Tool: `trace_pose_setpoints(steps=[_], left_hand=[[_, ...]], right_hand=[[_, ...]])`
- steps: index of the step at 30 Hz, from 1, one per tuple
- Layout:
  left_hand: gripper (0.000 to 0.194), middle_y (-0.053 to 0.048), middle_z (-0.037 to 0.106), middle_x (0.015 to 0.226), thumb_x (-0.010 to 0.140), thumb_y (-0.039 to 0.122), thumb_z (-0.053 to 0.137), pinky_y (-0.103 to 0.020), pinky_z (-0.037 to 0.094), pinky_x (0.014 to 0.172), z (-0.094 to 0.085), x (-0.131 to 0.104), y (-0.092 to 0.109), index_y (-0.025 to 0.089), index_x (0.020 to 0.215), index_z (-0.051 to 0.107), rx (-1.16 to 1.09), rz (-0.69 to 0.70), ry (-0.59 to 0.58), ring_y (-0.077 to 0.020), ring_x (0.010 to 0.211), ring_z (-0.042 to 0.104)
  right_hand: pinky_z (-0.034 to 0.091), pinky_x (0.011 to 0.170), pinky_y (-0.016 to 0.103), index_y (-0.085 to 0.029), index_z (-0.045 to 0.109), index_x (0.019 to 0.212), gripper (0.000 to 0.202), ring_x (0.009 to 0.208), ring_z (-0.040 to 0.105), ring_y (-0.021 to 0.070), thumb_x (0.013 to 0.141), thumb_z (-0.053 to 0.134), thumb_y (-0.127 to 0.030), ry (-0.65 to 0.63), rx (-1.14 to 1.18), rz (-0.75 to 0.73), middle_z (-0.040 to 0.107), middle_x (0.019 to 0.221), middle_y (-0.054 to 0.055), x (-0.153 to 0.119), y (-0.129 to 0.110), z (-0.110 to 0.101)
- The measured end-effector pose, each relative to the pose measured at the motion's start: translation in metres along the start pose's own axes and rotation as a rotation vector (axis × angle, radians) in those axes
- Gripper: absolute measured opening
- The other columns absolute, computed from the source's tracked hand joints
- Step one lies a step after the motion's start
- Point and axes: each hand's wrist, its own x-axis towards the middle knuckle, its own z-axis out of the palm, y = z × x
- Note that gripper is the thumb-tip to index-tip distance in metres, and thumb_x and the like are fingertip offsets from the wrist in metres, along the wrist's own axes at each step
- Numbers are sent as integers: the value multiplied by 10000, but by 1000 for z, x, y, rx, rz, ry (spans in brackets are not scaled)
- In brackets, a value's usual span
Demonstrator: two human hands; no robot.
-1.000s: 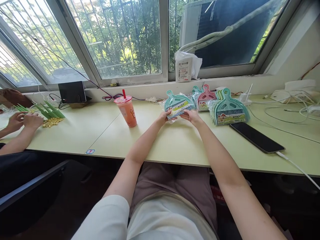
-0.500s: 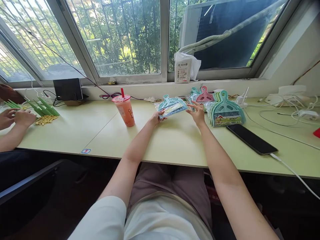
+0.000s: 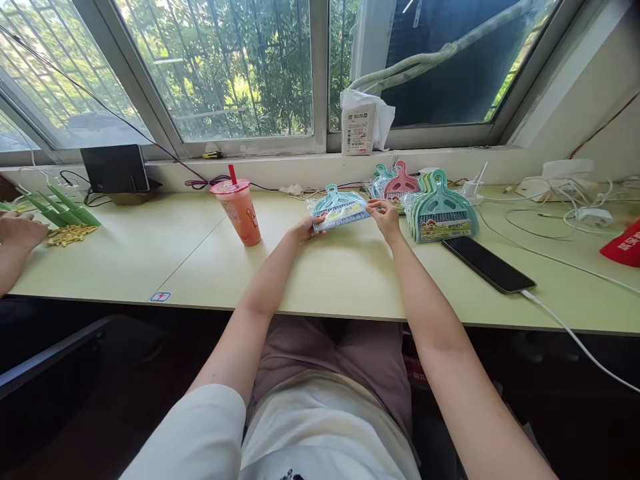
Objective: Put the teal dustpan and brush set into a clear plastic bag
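A teal mini dustpan set in a clear bag [image 3: 340, 205] is held flat just above the pale green table [image 3: 350, 273]. My left hand [image 3: 304, 229] grips its near left corner. My right hand [image 3: 384, 215] pinches the bag's right edge with its fingertips. Just right of my right hand stands a stack of several packed teal and green dustpan sets [image 3: 441, 212], with a pink one [image 3: 401, 185] behind it.
A pink drink cup with a red straw [image 3: 239, 211] stands left of my left hand. A black phone on a white cable [image 3: 487, 264] lies to the right. A co-worker's hand [image 3: 17, 233] rests at the far left near green sticks [image 3: 63, 208]. Cables and chargers [image 3: 565, 207] fill the far right.
My right hand let go of the bag half a second ago with fingers spread, and now pinches its right edge again. The bag has been lifted slightly and turned flatter.
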Motion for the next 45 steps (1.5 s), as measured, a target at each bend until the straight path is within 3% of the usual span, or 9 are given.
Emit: trace_pose_setpoints(steps=[12, 19, 23, 26, 29, 35, 39, 42, 45], left_hand=[[287, -148, 768, 968, 962, 257, 545, -201, 435, 429, 18, -7, -3, 110, 1196, 620, 243, 57, -131, -125, 551, 647], [319, -157, 768, 938, 977, 256, 542, -202, 429, 450, 18, -9, -1, 90, 1244, 593, 250, 90, -158, -119, 524, 634], [298, -156, 765, 913, 968, 273, 562, -193, 427, 442, 16, -13, 3, 83, 1193, 607, 278, 87, -168, -107, 501, 620], [286, -144, 765, 886, 961, 283, 561, -184, 418, 423, 17, -14, 5, 96, 1173, 605, 323, 62, -184, -103, 484, 612], [304, -125, 765, 876, 948, 323, 570, -171, 420, 429, 23, -12, 3, 112, 1164, 605, 342, 77, -184, -95, 493, 612], [609, -135, 742, 1099, 938, 643, 438, -221, 547, 620, 36, -14, 3, 189, 1323, 566, 287, 228, -270, -159, 748, 722], [642, -146, 659, 1308, 863, 642, 590, -285, 579, 803, 37, -22, 3, 251, 1371, 546, 335, 328, -366, -226, 1071, 700], [629, -152, 640, 1337, 785, 491, 768, -325, 583, 859, 42, -21, 0, 237, 1327, 575, 380, 345, -289, -251, 1106, 688], [528, -136, 702, 1214, 819, 440, 756, -318, 597, 833, 48, -12, -6, 189, 1255, 596, 309, 305, -25, -222, 958, 733]], right_hand=[[481, 1050, 399, -243, 584, 725, 117, 1144, 554, 231, 815, 658, -234, 88, -107, -44, 639, 1144, 89, -3, 8, -3], [361, 1172, 455, -239, 616, 904, 131, 1270, 521, 224, 816, 608, -141, 102, -104, -12, 625, 1210, 92, -8, 6, 4], [565, 927, 383, -264, 543, 1218, 492, 1074, 624, 182, 758, 651, -129, 106, 130, 262, 646, 1156, 55, -3, 5, 6], [597, 713, 312, -208, 592, 1106, 355, 835, 644, 168, 758, 657, -174, -63, 246, 490, 667, 969, 41, 1, 5, 5], [569, 638, 261, -184, 603, 957, 195, 726, 607, 141, 768, 653, -185, -105, 273, 516, 642, 833, 18, 2, 6, 4], [554, 638, 263, -194, 577, 877, 102, 652, 554, 109, 783, 615, -201, 51, 310, 485, 580, 765, -17, 7, 7, 2], [553, 659, 270, -202, 568, 870, 144, 668, 545, 109, 763, 650, -253, 119, 297, 466, 561, 765, -29, 10, 13, -1], [557, 668, 266, -201, 584, 921, 184, 693, 547, 112, 772, 652, -286, 109, 264, 452, 564, 787, -22, 10, 20, -4], [571, 680, 263, -200, 611, 1007, 250, 721, 544, 115, 797, 651, -329, 61, 206, 389, 584, 816, -7, 9, 26, -1]])
